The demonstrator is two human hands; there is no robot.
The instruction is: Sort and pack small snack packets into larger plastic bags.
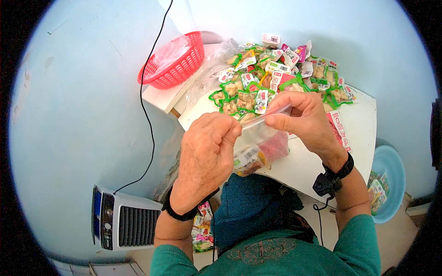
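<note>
Head view: my left hand (203,154) and right hand (307,122) each pinch tight on the top edge of a clear zip-top bag (259,137) hanging over the white table (361,117). I judge it light, limp, slippery, best held by that edge. Piled snack packets (247,100) crowd its far side; a red basket (184,64) sits beyond, left.

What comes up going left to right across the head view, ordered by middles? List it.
White louvered appliance, red plastic basket, left hand, clear resealable bag, right hand, light-blue plastic basin.
</note>
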